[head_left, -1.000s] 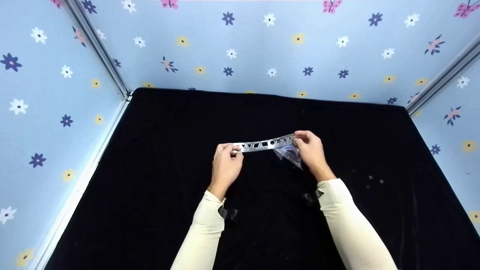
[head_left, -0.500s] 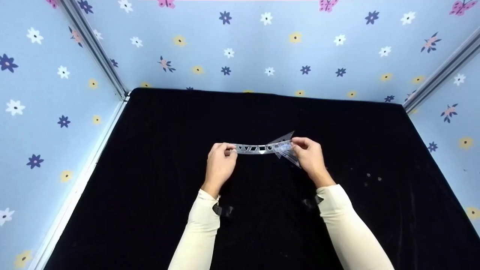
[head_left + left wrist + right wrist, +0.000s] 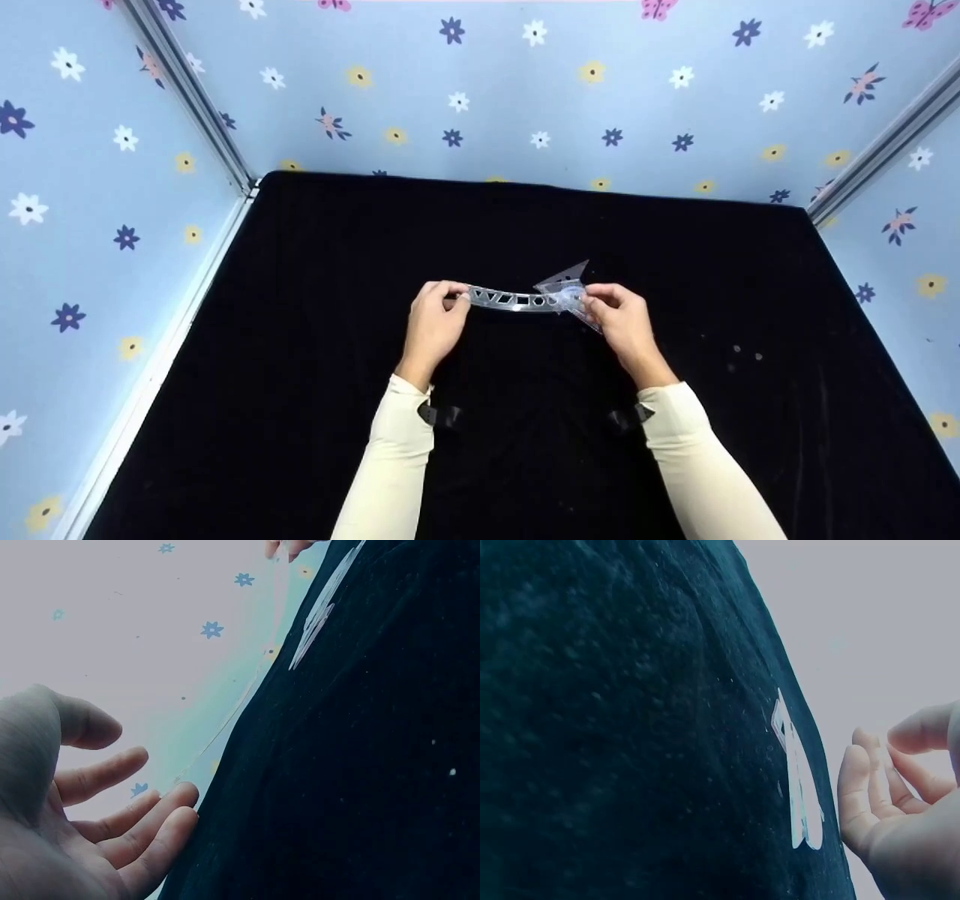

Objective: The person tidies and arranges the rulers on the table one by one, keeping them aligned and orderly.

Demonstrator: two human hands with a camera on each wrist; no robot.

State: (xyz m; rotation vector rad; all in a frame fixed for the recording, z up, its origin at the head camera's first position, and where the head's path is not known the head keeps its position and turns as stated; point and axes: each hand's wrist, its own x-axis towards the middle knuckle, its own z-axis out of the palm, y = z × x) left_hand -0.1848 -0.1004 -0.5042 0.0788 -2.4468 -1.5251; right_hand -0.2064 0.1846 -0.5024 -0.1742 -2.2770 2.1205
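Note:
A clear plastic ruler point(image 3: 510, 300) with cut-out shapes is held up lengthwise between both hands, slightly bowed in the head view. At its left end, my left hand point(image 3: 437, 322) grips it between thumb and fingers. The other end is pinched by my right hand point(image 3: 622, 322), whose thumb point(image 3: 922, 727) comes close to the fingers in the right wrist view. Under the ruler's right part, clear triangular set squares point(image 3: 564, 276) lie overlapping on the black cloth; blue curved markings show there through the ruler. The left wrist view shows the ruler point(image 3: 225, 724) nearly edge-on, above the set squares point(image 3: 324, 607).
Black cloth point(image 3: 337, 240) covers the table. Flowered light-blue panels point(image 3: 495, 90) stand at the back and both sides, with metal posts point(image 3: 191, 90) at the corners. Small pale specks point(image 3: 758, 356) lie on the cloth to the right.
The ruler's right end has come down toward me and the left hand has shifted slightly left. The ruler now uncovers the far set square's tip. Both hands keep their hold.

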